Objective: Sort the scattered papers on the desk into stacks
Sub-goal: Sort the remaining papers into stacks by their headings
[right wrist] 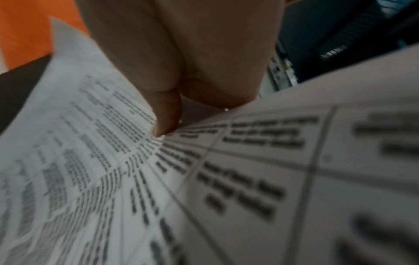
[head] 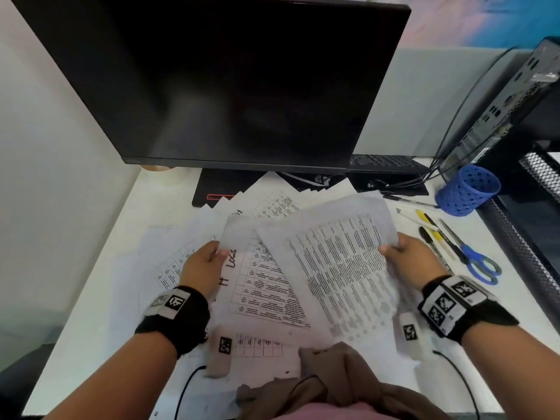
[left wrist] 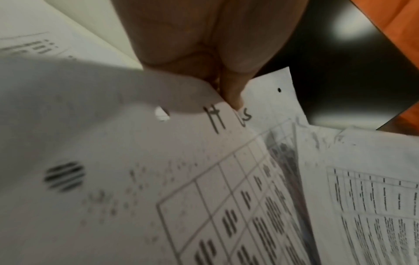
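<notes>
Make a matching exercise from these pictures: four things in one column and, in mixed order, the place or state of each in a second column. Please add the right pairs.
Things
1. scissors
2. pen cup
3. printed sheet
4. monitor

Places or states
A. lifted, pinched at its right edge by the right hand
B. dark, standing at the back of the desk
C. lying flat, right of the right hand, beside pens
D. blue mesh, upright, near the cables

Pairs: 1-C, 2-D, 3-A, 4-B
</notes>
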`<control>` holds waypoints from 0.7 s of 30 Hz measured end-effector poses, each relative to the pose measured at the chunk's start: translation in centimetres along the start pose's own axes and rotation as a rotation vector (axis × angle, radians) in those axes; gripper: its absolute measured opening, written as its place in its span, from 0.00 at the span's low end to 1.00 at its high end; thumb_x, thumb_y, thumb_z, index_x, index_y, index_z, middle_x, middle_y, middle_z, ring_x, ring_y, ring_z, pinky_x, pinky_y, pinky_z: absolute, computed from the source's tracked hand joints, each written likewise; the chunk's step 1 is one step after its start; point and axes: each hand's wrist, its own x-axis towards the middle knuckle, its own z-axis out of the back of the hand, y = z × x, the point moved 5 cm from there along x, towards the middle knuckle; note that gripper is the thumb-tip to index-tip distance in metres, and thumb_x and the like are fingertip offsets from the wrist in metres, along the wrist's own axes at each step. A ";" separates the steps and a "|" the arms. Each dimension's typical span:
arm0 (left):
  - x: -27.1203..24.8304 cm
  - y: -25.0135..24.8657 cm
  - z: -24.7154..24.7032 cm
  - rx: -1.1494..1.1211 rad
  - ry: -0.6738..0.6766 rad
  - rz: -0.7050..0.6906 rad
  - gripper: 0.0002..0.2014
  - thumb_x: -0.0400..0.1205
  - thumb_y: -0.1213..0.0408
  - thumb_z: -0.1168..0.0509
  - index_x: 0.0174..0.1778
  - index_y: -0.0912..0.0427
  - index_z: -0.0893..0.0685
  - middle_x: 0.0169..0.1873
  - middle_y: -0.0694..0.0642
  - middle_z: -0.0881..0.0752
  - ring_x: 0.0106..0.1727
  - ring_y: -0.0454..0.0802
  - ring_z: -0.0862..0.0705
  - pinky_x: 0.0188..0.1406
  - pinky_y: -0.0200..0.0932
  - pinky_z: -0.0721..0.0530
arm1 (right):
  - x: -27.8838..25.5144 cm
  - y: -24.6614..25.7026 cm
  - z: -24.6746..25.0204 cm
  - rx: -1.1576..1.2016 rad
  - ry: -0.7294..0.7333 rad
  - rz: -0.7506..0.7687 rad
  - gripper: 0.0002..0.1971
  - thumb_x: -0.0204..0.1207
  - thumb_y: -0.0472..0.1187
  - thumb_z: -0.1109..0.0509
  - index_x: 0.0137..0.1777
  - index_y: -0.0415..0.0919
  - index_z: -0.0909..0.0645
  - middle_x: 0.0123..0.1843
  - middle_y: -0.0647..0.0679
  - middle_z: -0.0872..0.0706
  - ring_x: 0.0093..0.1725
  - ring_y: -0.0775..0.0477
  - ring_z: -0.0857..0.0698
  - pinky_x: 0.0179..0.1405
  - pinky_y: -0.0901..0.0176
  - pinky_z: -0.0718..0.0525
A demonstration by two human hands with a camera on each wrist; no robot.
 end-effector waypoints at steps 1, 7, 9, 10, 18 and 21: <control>0.2 -0.4 0.0 0.006 0.047 -0.024 0.10 0.85 0.62 0.40 0.39 0.49 0.18 0.29 0.46 0.17 0.32 0.44 0.20 0.29 0.37 0.29 | 0.2 0.8 0.3 -0.091 0.035 0.035 0.05 0.82 0.42 0.37 0.53 0.47 0.19 0.40 0.54 0.15 0.46 0.49 0.16 0.38 0.61 0.25; -0.2 -4.1 -2.3 0.092 0.337 -0.226 0.13 0.84 0.63 0.37 0.35 0.44 0.19 0.27 0.30 0.16 0.32 0.25 0.21 0.32 0.20 0.29 | -0.5 4.2 -2.1 -0.364 0.175 0.273 0.07 0.80 0.43 0.35 0.57 0.48 0.21 0.53 0.54 0.18 0.49 0.49 0.17 0.42 0.66 0.24; -0.7 -4.5 -3.0 0.089 0.368 -0.246 0.11 0.83 0.62 0.36 0.36 0.44 0.17 0.28 0.33 0.15 0.32 0.25 0.21 0.34 0.20 0.29 | -0.7 3.5 -3.4 -0.363 0.232 0.231 0.08 0.80 0.42 0.35 0.59 0.50 0.24 0.51 0.55 0.17 0.47 0.45 0.15 0.38 0.62 0.21; -0.6 -4.3 -3.0 0.053 0.354 -0.231 0.10 0.83 0.60 0.36 0.37 0.45 0.15 0.31 0.36 0.14 0.34 0.27 0.20 0.39 0.24 0.27 | -0.7 3.0 -3.9 -0.405 0.247 0.224 0.11 0.81 0.42 0.35 0.62 0.51 0.25 0.51 0.56 0.18 0.48 0.45 0.16 0.41 0.61 0.22; 0.2 2.9 -0.6 0.107 -0.025 0.232 0.22 0.80 0.58 0.31 0.69 0.59 0.22 0.65 0.61 0.19 0.58 0.57 0.18 0.58 0.48 0.20 | 1.3 -1.0 -0.2 -0.201 -0.029 -0.003 0.14 0.82 0.34 0.39 0.67 0.40 0.22 0.47 0.51 0.16 0.38 0.54 0.21 0.41 0.64 0.26; -0.3 3.4 -2.0 0.095 0.035 0.267 0.27 0.77 0.57 0.27 0.70 0.58 0.26 0.57 0.58 0.17 0.42 0.49 0.18 0.48 0.45 0.18 | 1.9 -1.4 2.1 -0.140 -0.187 -0.014 0.04 0.81 0.36 0.37 0.50 0.42 0.21 0.37 0.48 0.17 0.43 0.40 0.17 0.39 0.60 0.26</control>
